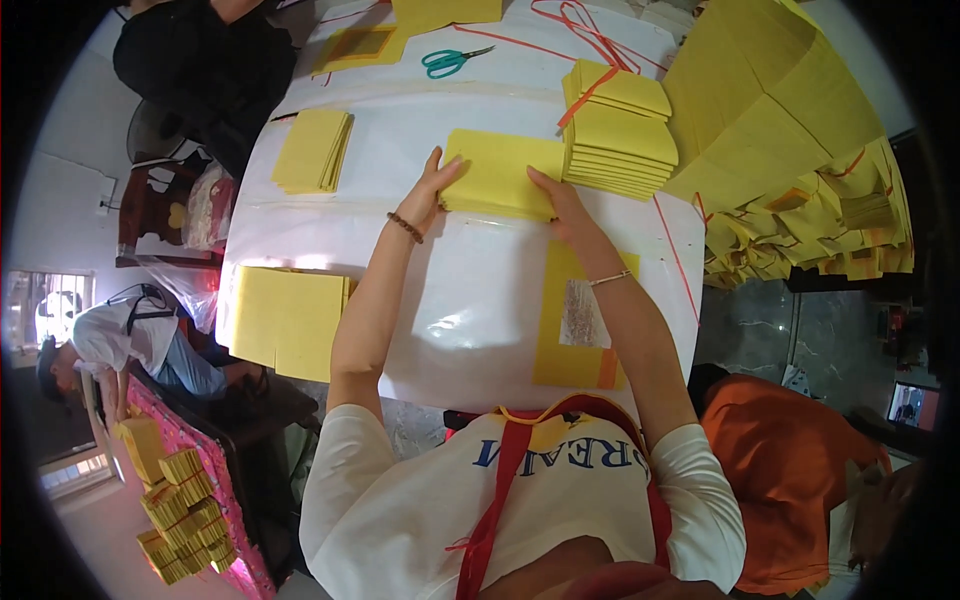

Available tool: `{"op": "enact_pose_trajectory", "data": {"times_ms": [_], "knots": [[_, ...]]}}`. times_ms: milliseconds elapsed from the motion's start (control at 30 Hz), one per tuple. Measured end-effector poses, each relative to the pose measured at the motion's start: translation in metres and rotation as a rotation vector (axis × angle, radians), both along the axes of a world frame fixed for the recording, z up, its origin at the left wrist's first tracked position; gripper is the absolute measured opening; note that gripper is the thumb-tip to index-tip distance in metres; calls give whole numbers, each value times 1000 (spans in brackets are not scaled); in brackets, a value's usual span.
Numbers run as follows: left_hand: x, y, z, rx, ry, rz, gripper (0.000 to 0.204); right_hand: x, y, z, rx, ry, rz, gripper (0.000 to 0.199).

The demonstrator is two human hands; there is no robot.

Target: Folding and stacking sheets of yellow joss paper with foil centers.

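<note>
Between my two hands sits a stack of folded yellow paper, its long side toward me on the white table. My left hand grips its left end, thumb on top and fingers along the side. At the opposite end my right hand holds it the same way, thumb resting on the upper sheet. Close beyond my right hand rises a taller pile of folded yellow paper, with a red strip across its top. Under my right forearm lies a flat yellow sheet with a silvery patch and an orange mark.
Teal-handled scissors lie at the far side near red strips. Yellow stacks and a larger sheet pile rest at left. A big yellow paper mass stands right. Other people sit or stand around the table.
</note>
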State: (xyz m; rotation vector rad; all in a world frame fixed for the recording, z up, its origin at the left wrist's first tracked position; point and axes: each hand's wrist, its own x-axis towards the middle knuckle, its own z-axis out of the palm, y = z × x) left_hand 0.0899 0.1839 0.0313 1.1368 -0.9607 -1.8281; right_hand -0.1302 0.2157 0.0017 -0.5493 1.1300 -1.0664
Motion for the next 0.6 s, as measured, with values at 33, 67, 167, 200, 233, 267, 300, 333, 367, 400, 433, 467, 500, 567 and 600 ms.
{"op": "enact_pose_trajectory", "data": {"times_ms": [33,67,167,200,233,267,300,333,367,400,433,467,500,567,600], "knots": [[-5,-3,1,-45,-162,-9,88,-2,-6,-3,3,-4,7,41],[-10,-5,2,-87,-324,-22,87,-8,-14,-9,43,-28,51,39],[-16,-19,-21,-214,-202,154,83,-8,-20,-3,34,-206,68,38],[-17,-24,-27,-210,-206,160,83,-7,-22,3,-24,-350,22,37],[-19,-30,-32,-201,-172,210,79,-4,-21,6,-30,-353,-43,34],[-25,-34,-39,-192,-133,253,76,-5,-16,4,-27,-351,-45,34],[-29,-38,-48,-242,-179,301,65,-2,-11,1,22,-168,-74,38],[-28,-44,-56,-243,-182,305,65,1,-5,-2,69,16,-104,41],[-29,-50,-66,-243,-251,308,61,5,4,-11,70,17,-105,41],[-34,-52,-68,-242,-319,308,57,11,15,-20,-180,403,-191,50],[-40,-52,-70,-241,-318,305,57,13,22,-28,-434,789,-271,61],[-47,-49,-67,-258,-292,328,55,14,25,-27,-428,791,-274,61],[-51,-47,-64,-277,-266,352,54,14,28,-26,-490,809,-242,66],[-55,-44,-53,-233,-201,332,54,12,31,-24,-551,827,-213,71],[-57,-43,-50,-191,-136,316,55,10,32,-23,-554,738,-192,71]]}}
